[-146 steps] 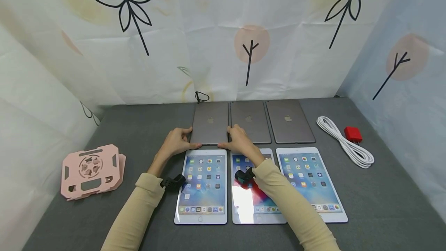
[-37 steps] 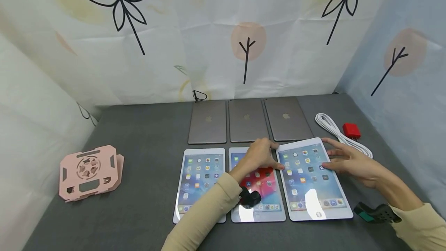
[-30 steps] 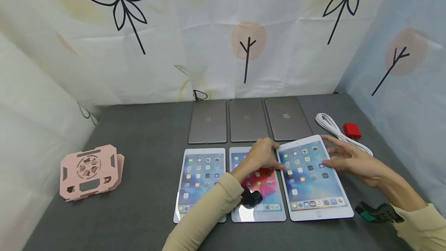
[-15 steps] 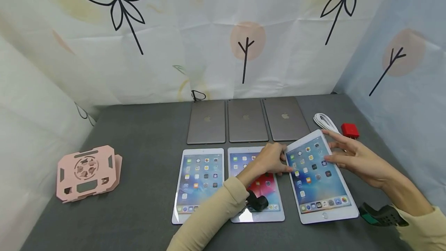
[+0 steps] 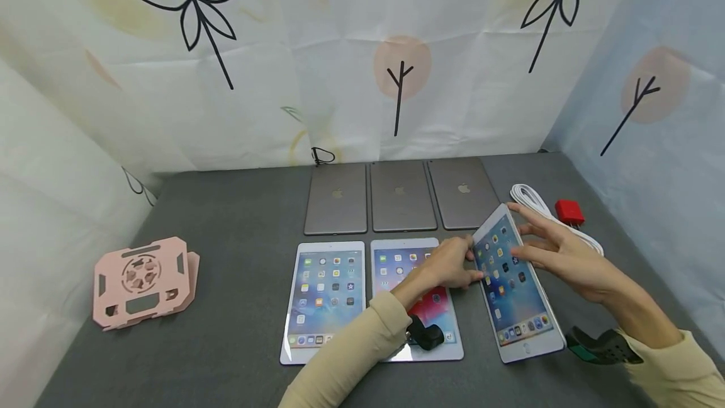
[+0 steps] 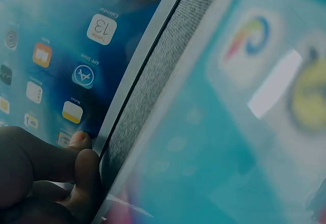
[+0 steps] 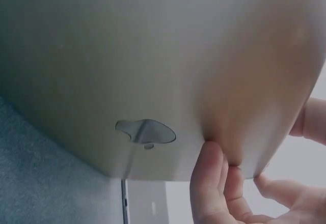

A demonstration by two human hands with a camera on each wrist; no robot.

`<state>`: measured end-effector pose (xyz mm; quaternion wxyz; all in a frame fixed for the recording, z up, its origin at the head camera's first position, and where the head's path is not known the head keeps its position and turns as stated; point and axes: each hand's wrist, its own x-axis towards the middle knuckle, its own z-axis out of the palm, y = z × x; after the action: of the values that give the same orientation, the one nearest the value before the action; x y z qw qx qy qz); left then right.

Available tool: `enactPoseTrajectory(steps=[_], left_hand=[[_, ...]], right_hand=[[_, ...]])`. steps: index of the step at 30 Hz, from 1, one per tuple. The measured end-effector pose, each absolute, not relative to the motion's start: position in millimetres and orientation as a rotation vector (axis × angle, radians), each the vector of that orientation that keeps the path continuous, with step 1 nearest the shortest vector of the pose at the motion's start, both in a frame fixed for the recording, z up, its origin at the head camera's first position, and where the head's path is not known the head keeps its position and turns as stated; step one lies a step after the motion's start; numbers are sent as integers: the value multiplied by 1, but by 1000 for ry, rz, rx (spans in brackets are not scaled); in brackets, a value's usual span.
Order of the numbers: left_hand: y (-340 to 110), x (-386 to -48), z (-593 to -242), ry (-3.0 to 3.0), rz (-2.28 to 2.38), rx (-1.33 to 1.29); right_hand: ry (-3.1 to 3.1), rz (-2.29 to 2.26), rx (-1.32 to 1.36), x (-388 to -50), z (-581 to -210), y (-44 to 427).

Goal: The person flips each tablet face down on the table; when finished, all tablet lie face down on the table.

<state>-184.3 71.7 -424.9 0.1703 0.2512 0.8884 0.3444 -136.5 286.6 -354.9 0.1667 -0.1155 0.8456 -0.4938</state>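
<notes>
The rightmost white tablet [image 5: 512, 285] is tilted, its right side raised off the table and its screen turned toward the left. My left hand [image 5: 450, 263] pinches its left edge, thumb over the screen side, as the left wrist view also shows at the tablet's rim [image 6: 137, 66]. Along the upper right edge, my right hand [image 5: 561, 254] grips it with the thumb on the front. Right-hand fingers [image 7: 209, 178] touch the tablet's metal back [image 7: 127, 71] in the right wrist view. Beneath my left forearm lie a middle tablet [image 5: 396, 276] and a left tablet [image 5: 328, 294], both face up.
Three grey tablets lie back-up behind: left [image 5: 337, 200], middle [image 5: 403, 197] and right [image 5: 463, 194]. A coiled white cable [image 5: 529, 197] and a red charger plug [image 5: 569, 211] sit at right. A pink foldable stand [image 5: 144, 282] lies at left on the dark grey table [image 5: 243, 225].
Earlier, both hands were on the back-left grey tablet. They now hold the front-right tablet, which has gone from lying almost flat to tilted, raised on its right side and shifted slightly right.
</notes>
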Motion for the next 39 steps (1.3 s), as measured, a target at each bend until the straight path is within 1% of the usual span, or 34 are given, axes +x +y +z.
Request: enactPoseTrajectory(steps=[10,15,18,21,26,32,39], left_hand=[[77,-189,-428,2451,1028,786],[66,-193,-420,2207,1289,754],[58,-195,-410,2049,1478,709],[54,-195,-398,1973,1581,730],[50,-192,-385,1951,1597,737],[44,-192,-384,1854,1642,651],[33,-196,-383,1816,1628,638]], right_hand=[[2412,-1407,-367,-135,-355,279],[2418,-1405,-360,-135,-356,277],[2394,-1407,-350,-134,-355,275],[2361,-1378,-323,-134,-356,272],[2279,-1326,-296,-137,-360,268],[2121,-1373,-275,-144,-371,274],[2077,-1308,-358,-148,-389,280]])
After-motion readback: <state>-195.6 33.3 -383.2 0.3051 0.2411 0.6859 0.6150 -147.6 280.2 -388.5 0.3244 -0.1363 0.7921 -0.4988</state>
